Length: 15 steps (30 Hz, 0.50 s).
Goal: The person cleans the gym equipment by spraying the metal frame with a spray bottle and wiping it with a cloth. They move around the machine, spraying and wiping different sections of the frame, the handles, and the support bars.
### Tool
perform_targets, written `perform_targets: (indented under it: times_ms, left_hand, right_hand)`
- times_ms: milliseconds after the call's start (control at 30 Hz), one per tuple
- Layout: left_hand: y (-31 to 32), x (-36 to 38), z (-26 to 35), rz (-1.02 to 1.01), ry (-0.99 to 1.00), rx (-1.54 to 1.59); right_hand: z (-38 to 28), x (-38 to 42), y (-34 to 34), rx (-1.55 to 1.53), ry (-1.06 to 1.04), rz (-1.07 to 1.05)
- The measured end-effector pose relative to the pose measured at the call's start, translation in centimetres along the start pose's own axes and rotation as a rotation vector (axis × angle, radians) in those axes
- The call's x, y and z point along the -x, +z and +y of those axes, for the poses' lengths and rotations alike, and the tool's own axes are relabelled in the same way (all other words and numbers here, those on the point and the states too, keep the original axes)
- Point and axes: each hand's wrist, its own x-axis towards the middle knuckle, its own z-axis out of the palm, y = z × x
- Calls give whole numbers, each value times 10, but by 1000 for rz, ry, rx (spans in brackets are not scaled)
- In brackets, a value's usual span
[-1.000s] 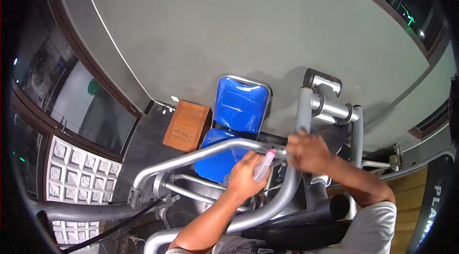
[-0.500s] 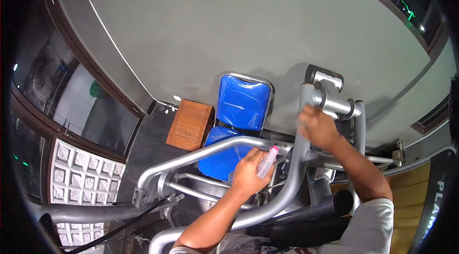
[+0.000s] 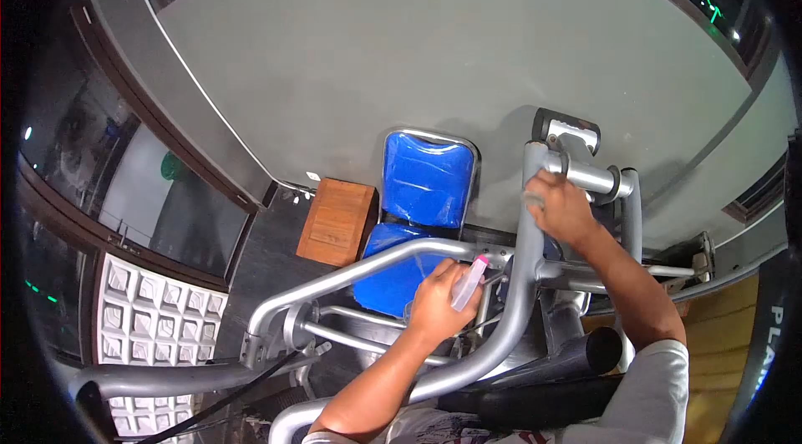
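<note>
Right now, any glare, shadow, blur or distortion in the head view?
Head view: strong fisheye, black corners, edges of the grey wall bowed; glare streaks on the blue chair, highlights along the silver tubing; soft shadow on the wall beside the chair; right hand slightly soft, possibly motion blur; left hand looks crisper.

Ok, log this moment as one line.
left hand: holds translucent pink-tipped plastic bottle | right hand: at upright grey metal tube, contents unclear | behind: blue metal-framed chair, brown wooden box
</note>
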Motion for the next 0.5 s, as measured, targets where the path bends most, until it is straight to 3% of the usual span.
perform_targets:
  times_ms: [133,233,400,500]
  left_hand:
    - [3,-2,4,37,1,27]
    - [6,0,1,36,63,43]
    - [11,1,1,50,108,41]
    - [9,-1,0,55,58,6]
  right_hand:
    - [-21,38,-7,-181,-232,-104]
    - [-9,31,-8,-251,-155,-119]
    - [13,7,15,-16,-31,183]
    - [-9,36,-10,-119,-26,10]
